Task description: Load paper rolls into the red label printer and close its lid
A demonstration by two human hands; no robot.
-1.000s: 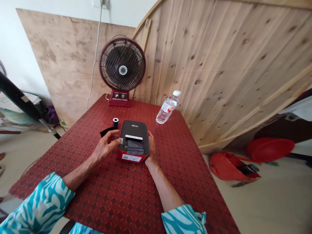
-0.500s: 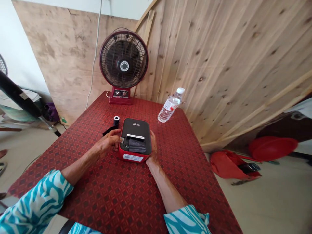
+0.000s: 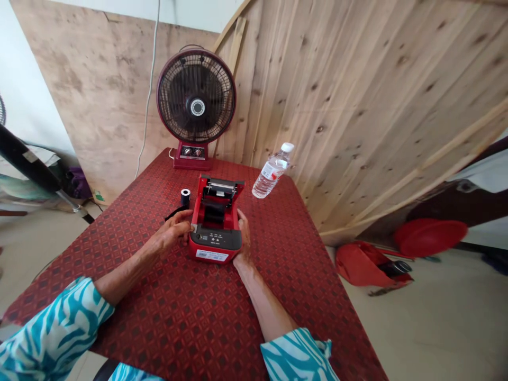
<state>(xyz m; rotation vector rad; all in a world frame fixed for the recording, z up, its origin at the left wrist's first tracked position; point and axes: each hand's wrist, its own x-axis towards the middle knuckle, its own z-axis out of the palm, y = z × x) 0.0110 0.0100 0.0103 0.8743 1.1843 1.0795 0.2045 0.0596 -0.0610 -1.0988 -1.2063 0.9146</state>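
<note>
A small red and black label printer (image 3: 215,244) sits on the red patterned tablecloth (image 3: 170,317). Its lid (image 3: 220,186) stands open and tilted back, showing the red bay inside. My left hand (image 3: 170,234) presses its curled fingers against the printer's left side near a small white tab. My right hand (image 3: 242,238) rests flat against the printer's right side, fingers along the casing. A small black roll (image 3: 184,197) with a loose black strip stands just behind my left hand.
A red table fan (image 3: 196,106) stands at the table's far edge, its cord running up the wall. A clear water bottle (image 3: 273,170) stands at the back right corner. Wooden panels lean behind. Red plastic items (image 3: 373,262) lie on the floor to the right.
The printer's black lid, closed before, has swung up and back. Both hands stay at the printer's sides; the view shifted slightly.
</note>
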